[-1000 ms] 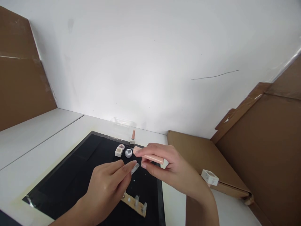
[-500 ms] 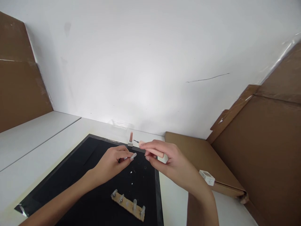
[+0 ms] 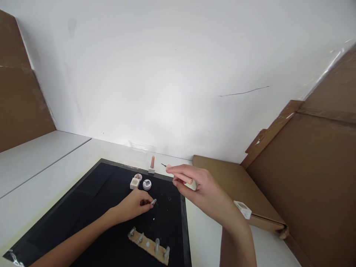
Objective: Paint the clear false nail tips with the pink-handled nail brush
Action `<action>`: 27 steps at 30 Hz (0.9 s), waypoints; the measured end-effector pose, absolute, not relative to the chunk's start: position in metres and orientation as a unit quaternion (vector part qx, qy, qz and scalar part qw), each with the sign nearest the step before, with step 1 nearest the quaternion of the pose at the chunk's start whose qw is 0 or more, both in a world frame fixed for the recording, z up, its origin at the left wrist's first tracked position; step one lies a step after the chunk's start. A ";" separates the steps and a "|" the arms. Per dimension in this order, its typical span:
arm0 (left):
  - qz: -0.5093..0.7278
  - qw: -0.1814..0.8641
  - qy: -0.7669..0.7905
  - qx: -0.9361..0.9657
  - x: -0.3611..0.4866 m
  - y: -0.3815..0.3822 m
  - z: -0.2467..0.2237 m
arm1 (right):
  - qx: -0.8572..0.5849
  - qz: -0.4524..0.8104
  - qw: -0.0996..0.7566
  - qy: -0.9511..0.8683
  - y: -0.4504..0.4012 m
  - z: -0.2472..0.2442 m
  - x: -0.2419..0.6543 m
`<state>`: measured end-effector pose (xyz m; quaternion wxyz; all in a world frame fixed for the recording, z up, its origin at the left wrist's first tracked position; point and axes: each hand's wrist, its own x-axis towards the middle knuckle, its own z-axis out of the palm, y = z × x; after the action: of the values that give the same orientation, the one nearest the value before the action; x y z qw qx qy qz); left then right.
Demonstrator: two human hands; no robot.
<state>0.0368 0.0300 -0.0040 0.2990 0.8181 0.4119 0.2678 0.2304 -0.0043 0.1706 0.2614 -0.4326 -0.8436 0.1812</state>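
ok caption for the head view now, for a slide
Left hand pinches a small translucent piece over a black mat; right hand holds a pink-handled brush.

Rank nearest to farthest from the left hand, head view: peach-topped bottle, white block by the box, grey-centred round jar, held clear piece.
1. Held clear piece: at the left hand's fingertips.
2. Grey-centred round jar: just beyond the hand.
3. Peach-topped bottle: farther back, by the mat's far edge.
4. White block: far right, by the cardboard box.

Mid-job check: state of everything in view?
Left hand: closed on clear piece
Right hand: closed on brush
Brush: dark tip exposed, raised
Pink-capped bottle: closed, upright
Beige strip: flat, bearing four clear pieces
Front round jar: upright, lid unclear
Cardboard box: lid down
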 end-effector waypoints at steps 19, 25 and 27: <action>0.283 0.270 0.437 0.810 0.017 0.030 -0.027 | -0.455 0.191 0.240 -0.836 0.017 0.164 0.228; 0.422 0.075 0.488 0.760 -0.001 0.041 -0.021 | -0.446 0.210 0.248 -0.834 0.020 0.160 0.228; 0.418 0.079 0.511 0.747 -0.010 0.048 -0.022 | -0.448 0.210 0.247 -0.834 0.021 0.159 0.228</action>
<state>-0.0095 0.0477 -0.0216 0.0789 0.7465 0.5115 0.4181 0.2275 0.0209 0.1589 0.2467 -0.4475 -0.8336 0.2097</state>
